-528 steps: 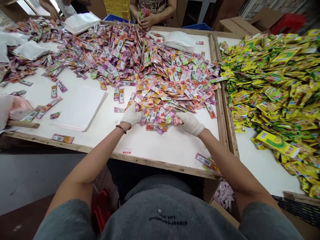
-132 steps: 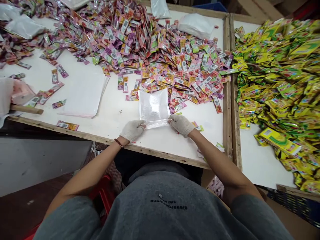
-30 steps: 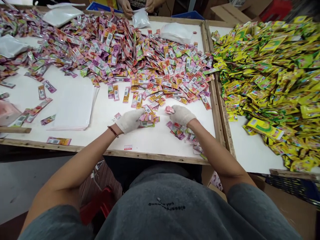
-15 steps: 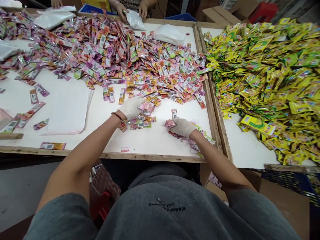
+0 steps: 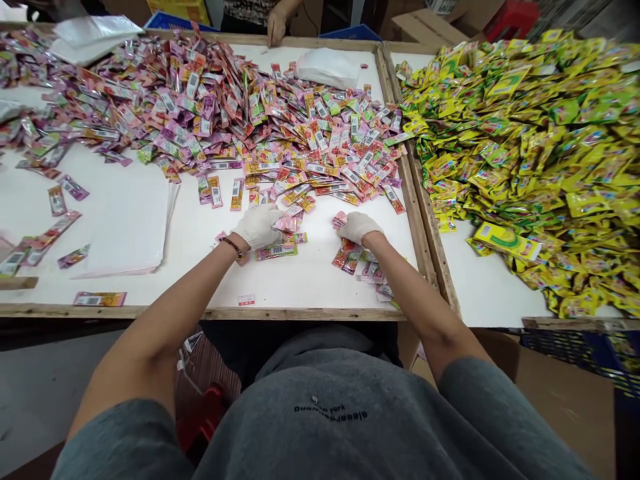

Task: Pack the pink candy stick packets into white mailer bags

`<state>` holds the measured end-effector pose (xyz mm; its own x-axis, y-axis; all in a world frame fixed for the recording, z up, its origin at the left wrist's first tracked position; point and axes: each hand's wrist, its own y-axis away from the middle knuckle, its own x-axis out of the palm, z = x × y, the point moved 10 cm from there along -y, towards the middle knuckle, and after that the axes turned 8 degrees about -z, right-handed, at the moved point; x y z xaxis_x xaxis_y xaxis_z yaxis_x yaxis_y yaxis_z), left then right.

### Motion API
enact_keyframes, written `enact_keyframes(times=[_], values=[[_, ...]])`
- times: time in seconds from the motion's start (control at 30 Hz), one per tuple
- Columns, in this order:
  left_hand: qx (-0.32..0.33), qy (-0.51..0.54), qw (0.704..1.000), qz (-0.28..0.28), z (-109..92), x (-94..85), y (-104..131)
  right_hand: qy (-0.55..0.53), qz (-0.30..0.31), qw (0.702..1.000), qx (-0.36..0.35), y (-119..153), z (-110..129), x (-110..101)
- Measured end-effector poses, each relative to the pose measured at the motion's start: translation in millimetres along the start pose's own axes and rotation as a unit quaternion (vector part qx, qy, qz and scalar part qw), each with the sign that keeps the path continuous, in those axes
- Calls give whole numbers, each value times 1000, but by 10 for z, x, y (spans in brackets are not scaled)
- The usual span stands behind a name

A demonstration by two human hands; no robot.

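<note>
My left hand (image 5: 257, 227), in a white knit glove, closes around some pink stick sachets (image 5: 289, 223) that stick out past its fingertips. Below it, more sachets (image 5: 277, 251) with green and orange ends lie flat on the white table (image 5: 295, 287). My right hand (image 5: 359, 229), gloved too, has its fingers bent round a pink stick sachet (image 5: 340, 219); how many it holds is hidden. Loose sachets (image 5: 349, 257) lie under and beside this wrist, some partly covered by my forearm. A big heap of pink, purple and orange sachets (image 5: 220, 113) spreads beyond both hands.
Wooden strips (image 5: 417, 193) divide the table from a heap of yellow-green packets (image 5: 520, 153) on the right. White sheets or bags (image 5: 127, 227) are stacked at left. White bags (image 5: 327, 67) lie at the back, and a co-worker's hand (image 5: 277, 27) rests at the far edge.
My right hand has moved up and slightly left-to-right over the table, uncovering sachets below it. The white bag held by the co-worker is gone from view. The whole view has shifted slightly.
</note>
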<state>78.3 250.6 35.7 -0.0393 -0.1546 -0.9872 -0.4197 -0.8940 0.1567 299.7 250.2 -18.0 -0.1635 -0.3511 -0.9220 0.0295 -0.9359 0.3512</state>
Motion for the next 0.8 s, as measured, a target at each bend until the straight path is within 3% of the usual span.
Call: enact_keyframes(times=[0.1,0.2,0.3,0.47,0.57,0.63,0.73,0.8], values=[[-42,22,999,-18,190,-174,142,7,7,999,-43,47,54,-61],[-56,29,998,18,199,-168,352,9,-46,991,-128,165,114,-265],[-35,13,997,61,21,9,516,67,-31,975,-211,307,179,-245],[-33,-34,996,70,-171,359,618,201,37,926,-317,495,332,121],[11,-60,998,28,-302,436,690,227,29,915,-333,523,399,189],[51,-76,996,2,-413,463,785,210,15,924,-319,493,395,123],[94,-60,994,-17,-536,469,934,123,-14,962,-245,377,222,-121],[95,-40,995,-18,-506,416,974,49,-53,975,-208,333,45,-334]])
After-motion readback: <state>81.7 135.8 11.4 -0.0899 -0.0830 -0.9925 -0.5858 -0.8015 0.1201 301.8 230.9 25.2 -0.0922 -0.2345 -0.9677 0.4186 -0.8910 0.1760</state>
